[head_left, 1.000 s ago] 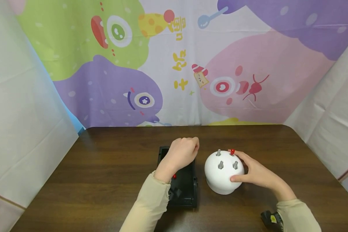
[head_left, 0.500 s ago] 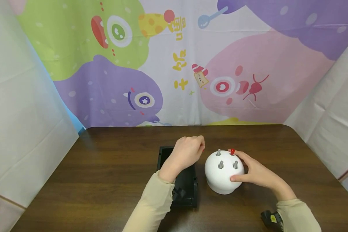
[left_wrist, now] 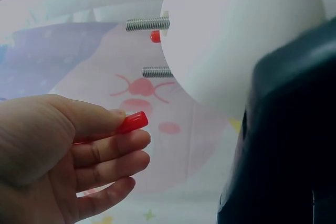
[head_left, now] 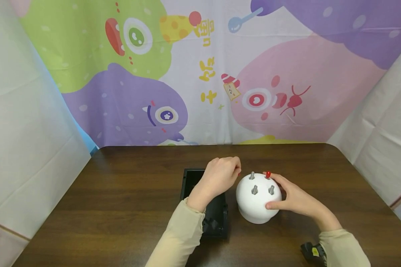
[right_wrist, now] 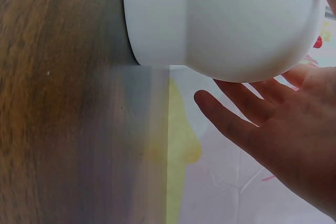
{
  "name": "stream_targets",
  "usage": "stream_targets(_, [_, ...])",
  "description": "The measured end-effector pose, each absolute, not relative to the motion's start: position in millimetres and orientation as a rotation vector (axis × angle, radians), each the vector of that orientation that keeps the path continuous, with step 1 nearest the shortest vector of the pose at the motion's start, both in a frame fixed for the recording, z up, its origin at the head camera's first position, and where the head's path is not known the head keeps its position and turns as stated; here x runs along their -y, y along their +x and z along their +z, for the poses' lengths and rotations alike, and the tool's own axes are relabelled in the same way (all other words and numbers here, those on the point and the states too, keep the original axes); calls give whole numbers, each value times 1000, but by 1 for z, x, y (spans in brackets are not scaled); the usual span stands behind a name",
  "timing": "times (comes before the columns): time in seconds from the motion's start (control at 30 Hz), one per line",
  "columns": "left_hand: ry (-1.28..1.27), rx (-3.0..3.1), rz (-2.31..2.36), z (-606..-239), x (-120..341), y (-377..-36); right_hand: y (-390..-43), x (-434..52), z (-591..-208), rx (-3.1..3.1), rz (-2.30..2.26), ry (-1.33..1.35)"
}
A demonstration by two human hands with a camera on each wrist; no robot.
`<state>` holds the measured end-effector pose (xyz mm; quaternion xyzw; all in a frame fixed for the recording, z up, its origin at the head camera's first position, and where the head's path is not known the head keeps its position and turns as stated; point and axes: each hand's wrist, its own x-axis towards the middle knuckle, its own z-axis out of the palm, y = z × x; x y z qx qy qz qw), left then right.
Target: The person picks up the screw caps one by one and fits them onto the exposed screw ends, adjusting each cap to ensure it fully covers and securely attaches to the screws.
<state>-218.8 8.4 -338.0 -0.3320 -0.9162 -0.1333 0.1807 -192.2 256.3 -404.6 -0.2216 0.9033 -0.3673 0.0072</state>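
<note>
Cartoon-monster cloth hangs behind a dark wooden desk (head_left: 120,193), with plain white sheets at either side. Near the middle of the desk, toward its front edge, stands a white dome (head_left: 258,200) with threaded metal studs (head_left: 254,190) projecting from its top; one stud at the far right of the top already carries a red cap (head_left: 268,174). The right hand (head_left: 295,200) cups the dome's right flank, fingers extended and thumb on the near side, apparently to steady it. The left hand (head_left: 220,177) hovers just left of the dome, over the far end of a black tray (head_left: 217,217), fingers curled, pinching a second red cap (left_wrist: 132,122) between thumb and forefinger (best seen in the left wrist view). That cap points toward the studs but is clear of them, seemingly lined up with an uncapped stud.
</note>
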Motion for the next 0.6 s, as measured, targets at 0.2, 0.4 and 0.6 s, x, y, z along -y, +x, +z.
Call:
stream_targets(0.2, [-951,2537,-399,-338,-12,-220,-192,-257,-405,-2813,-1165,-697])
stream_targets(0.4, [-959,2573,-431,-335,-16,-218,-191,-257,-404,-2813,-1163,-693])
stream_targets(0.6, [-960,2599,-445,-333,-20,-217,-192,-257,-404,-2798,-1174,-696])
